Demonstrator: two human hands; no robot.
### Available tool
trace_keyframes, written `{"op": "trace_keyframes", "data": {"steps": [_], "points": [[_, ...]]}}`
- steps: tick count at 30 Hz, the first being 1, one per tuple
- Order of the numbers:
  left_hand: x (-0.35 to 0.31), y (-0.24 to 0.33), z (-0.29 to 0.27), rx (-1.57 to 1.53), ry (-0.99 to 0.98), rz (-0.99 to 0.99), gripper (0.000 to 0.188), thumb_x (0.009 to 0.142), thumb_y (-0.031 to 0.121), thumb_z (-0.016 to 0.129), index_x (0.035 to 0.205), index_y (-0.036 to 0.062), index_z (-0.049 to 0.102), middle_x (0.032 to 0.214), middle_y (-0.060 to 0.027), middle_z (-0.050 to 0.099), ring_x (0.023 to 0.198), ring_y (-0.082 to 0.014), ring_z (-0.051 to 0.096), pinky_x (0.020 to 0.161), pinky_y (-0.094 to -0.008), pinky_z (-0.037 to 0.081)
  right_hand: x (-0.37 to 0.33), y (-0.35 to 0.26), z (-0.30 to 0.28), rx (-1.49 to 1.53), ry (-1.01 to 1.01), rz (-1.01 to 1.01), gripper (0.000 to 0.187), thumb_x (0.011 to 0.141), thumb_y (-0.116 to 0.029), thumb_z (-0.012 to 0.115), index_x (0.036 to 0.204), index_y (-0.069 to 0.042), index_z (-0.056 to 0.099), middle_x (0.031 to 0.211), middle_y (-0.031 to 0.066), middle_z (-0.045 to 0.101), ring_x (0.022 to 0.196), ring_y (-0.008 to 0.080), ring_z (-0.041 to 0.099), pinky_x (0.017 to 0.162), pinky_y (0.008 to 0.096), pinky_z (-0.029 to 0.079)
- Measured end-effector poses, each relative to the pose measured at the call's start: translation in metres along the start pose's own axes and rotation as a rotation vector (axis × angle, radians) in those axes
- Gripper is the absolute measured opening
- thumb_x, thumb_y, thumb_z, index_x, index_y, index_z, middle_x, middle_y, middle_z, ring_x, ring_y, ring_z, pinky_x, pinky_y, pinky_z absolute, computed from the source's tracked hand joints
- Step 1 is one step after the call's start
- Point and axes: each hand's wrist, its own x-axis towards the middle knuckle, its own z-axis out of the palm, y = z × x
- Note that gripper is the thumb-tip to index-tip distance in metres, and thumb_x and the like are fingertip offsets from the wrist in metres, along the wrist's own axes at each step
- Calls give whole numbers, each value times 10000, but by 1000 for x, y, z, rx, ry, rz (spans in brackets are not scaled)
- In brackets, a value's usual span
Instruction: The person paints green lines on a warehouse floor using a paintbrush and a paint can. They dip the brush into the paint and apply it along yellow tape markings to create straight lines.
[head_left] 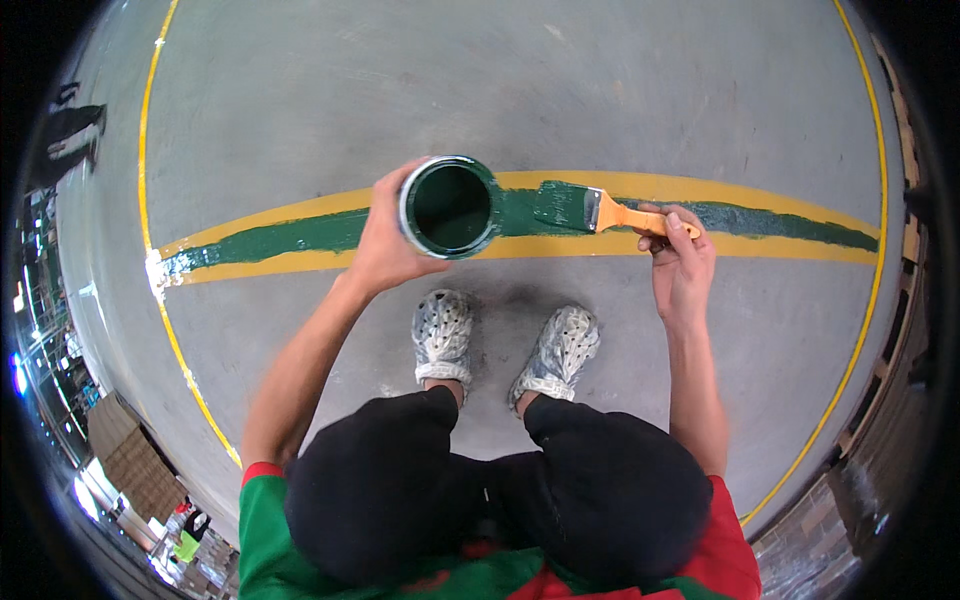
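My left hand (388, 232) is wrapped round an open paint can (452, 208) with dark green paint inside. To its right, my right hand (682, 245) grips a flat paintbrush (622, 214) by its orange handle. The brush points left, and its bristles are coated in green, over the painted band. Beneath both hands a green painted stripe (300, 234) runs across the grey floor, bordered above and below by a yellow band (740, 247). The can hides part of that stripe.
My feet, in white clogs with covers (442, 338), stand just on the near side of the stripe. Thin yellow lines (146, 150) run along the floor at left and right. Wooden pallets (908, 200) line the right edge. Cardboard (128, 455) and a dark-clothed person (70, 140) appear at left.
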Motion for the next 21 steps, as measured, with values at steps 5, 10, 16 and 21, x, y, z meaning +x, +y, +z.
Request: {"op": "trace_keyframes", "data": {"steps": [5,10,16,21], "points": [[-15,-25,27,-81,144,-104,1193,529,196,992,1488,5,309,1435,-174,506,1328,-296,527,1135,-402,413,8,47,-31,-407,126,-40,222,1012,-129,627,1121,63,653,1075,178,731,826,187,693,728,302,562],[-22,-22,16,-77,223,-125,1146,572,220,992,1467,-4,312,1407,-164,514,1294,-285,542,1120,-410,415,5,9,-91,-1326,298,-304,162,985,-91,624,1104,-12,701,1035,106,756,788,191,707,731,332,566],[-15,-10,9,-185,282,-143,1013,602,164,976,1415,41,384,1337,-134,572,1220,-240,597,1032,-382,505,10,4,-110,-1735,331,-685,241,890,-43,650,1123,-43,710,1089,121,746,904,275,708,764,382,573],[-8,1,12,-176,313,-110,885,642,130,960,1381,10,486,1279,-125,637,1145,-221,643,979,-349,536,-27,106,50,-1210,-121,-656,355,782,15,653,1136,3,669,1061,147,728,870,327,696,747,423,575]]}}
